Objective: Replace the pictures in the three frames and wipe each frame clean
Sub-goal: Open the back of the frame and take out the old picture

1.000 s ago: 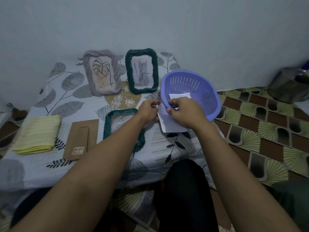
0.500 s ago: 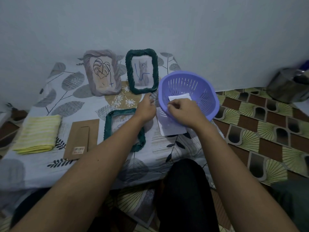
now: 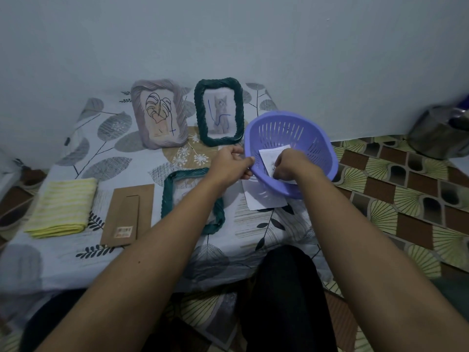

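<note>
Two frames lean on the wall: a mauve frame (image 3: 158, 113) with a leaf drawing and a dark green frame (image 3: 218, 111) with a cat picture. A third green frame (image 3: 192, 199) lies flat under my left forearm, and its brown backing board (image 3: 128, 214) lies to its left. My left hand (image 3: 232, 165) grips the rim of the tilted purple basket (image 3: 291, 148). Inside the basket, my right hand (image 3: 291, 165) pinches a white picture sheet (image 3: 271, 158). Another white sheet (image 3: 264, 199) lies flat on the cloth below the basket.
A folded yellow cloth (image 3: 62, 207) lies at the left on the leaf-print cover (image 3: 106, 146). A metal pot (image 3: 439, 133) stands on the patterned floor at the right. My dark-clad knee (image 3: 284, 288) is in front of the low table.
My right hand has gone from the basket's near rim into the basket and pinches a sheet there. My left hand moved up from the loose sheet onto the basket's rim.
</note>
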### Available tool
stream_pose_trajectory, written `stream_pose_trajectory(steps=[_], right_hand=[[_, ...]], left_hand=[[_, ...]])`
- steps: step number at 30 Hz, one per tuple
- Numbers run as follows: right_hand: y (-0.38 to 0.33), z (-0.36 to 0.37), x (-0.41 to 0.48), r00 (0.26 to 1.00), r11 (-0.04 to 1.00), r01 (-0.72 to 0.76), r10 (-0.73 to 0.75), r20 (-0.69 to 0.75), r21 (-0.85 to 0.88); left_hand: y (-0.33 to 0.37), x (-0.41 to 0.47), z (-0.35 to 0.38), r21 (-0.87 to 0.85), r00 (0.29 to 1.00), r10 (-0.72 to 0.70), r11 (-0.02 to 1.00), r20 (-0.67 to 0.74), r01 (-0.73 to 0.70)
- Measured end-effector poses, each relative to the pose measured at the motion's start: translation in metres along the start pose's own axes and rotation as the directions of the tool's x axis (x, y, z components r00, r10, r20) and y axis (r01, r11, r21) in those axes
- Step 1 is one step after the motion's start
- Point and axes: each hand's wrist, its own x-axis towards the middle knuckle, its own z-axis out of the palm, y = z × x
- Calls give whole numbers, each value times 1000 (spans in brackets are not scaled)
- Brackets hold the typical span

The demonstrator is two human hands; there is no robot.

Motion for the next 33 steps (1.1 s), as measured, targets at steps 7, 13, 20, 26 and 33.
stream_pose_trajectory(steps=[7,13,20,26,33], right_hand=[[3,6,3,996,992,-5,16,89,-126],[5,6,6,998,993,15,-8,57,-120],[12,7,11,997,997,-33,28,-71,-74],[11,7,12,991,999,-13,19,-130,44],[-7,5,-16,886,956,253,-168,-433,146]], left_hand=[[-3,-6,0,-26,999,45,999,12,-45],[-5,-6,0,-42,999,53,998,3,-52],[-4,-6,-1,-42,999,43,998,14,-42],[-3,-7,-1,-41,999,37,998,10,-36],[3,-14,-3,-28,1000,3,1000,-20,-4]])
